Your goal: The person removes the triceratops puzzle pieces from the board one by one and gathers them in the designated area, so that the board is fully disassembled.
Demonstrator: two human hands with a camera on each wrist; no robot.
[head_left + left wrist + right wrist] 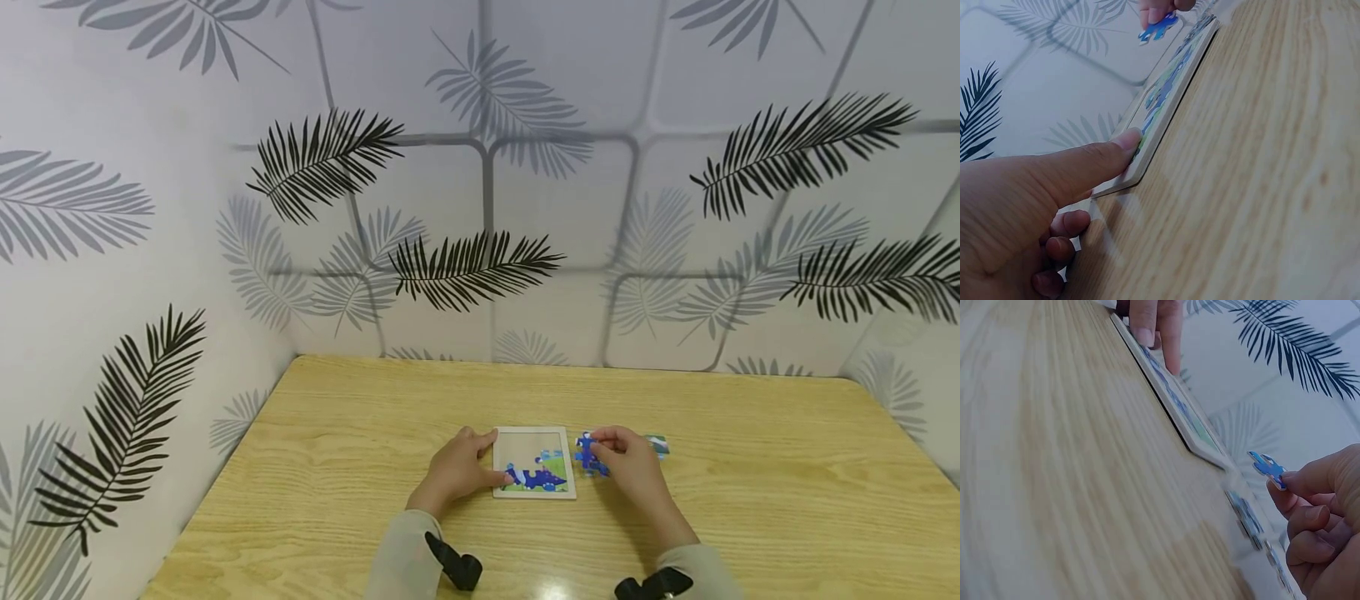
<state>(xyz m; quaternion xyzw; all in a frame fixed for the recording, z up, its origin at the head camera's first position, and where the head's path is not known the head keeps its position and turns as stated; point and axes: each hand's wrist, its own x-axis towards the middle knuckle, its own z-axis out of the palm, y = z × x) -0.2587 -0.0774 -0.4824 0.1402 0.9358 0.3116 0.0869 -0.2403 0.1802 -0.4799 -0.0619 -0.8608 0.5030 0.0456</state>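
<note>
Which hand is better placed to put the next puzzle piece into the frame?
Probably the right hand: it pinches a blue piece just beside the right edge of the frame. The left hand rests on the frame's left side, so it seems better suited to steadying.

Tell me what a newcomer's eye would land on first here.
Most likely the dark leaf prints on the pale wall behind the table. Then the partly filled puzzle tray on that table, and the right hand beside it, pinching a blue puzzle piece.
</note>
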